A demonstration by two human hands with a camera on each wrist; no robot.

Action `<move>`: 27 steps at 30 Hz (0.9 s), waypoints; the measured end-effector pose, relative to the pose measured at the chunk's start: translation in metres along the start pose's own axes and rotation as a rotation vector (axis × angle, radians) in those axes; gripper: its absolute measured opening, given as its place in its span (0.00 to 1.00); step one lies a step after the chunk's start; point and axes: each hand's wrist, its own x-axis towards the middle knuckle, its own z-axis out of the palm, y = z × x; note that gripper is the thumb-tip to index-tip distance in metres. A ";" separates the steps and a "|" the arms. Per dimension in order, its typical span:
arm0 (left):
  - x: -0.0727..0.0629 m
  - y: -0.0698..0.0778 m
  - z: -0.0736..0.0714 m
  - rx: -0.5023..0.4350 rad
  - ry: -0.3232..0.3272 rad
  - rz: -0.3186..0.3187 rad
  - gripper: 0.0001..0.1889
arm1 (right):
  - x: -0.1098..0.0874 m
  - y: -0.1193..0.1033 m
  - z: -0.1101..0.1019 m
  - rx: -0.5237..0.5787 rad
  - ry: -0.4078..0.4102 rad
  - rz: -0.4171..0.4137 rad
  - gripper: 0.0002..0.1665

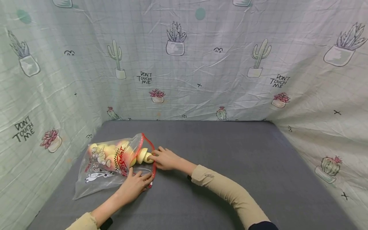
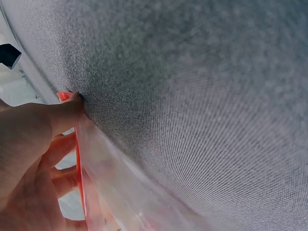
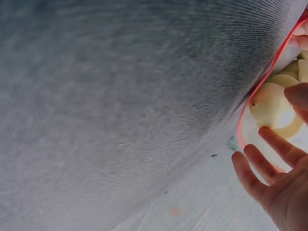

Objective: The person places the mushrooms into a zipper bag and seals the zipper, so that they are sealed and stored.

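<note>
A clear plastic zip bag (image 1: pixel 86 179) with a red-edged mouth and printed cartoon figures lies on its side on the grey surface. Inside are several rounded yellow-and-pink pieces (image 1: pixel 110 150), their kind unclear through the plastic. My left hand (image 1: pixel 133 187) pinches the red edge near the mouth's near corner, thumb outside in the left wrist view. At the mouth, my right hand (image 1: pixel 166 158) holds a pale yellow rounded piece (image 3: pixel 272 105) between thumb and index finger. Its other fingers are spread apart in the right wrist view. Stepped, pale yellow shapes show just behind that piece.
Grey cloth (image 1: pixel 230 153) covers the work surface, which extends to the right of the bag. A pale curtain (image 1: pixel 189 64) with cactus and potted-plant prints encloses the back and both sides. The bag lies near the left edge.
</note>
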 end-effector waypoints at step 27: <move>0.004 -0.001 0.001 0.049 0.047 0.043 0.20 | 0.006 -0.015 0.006 -0.129 0.049 -0.010 0.31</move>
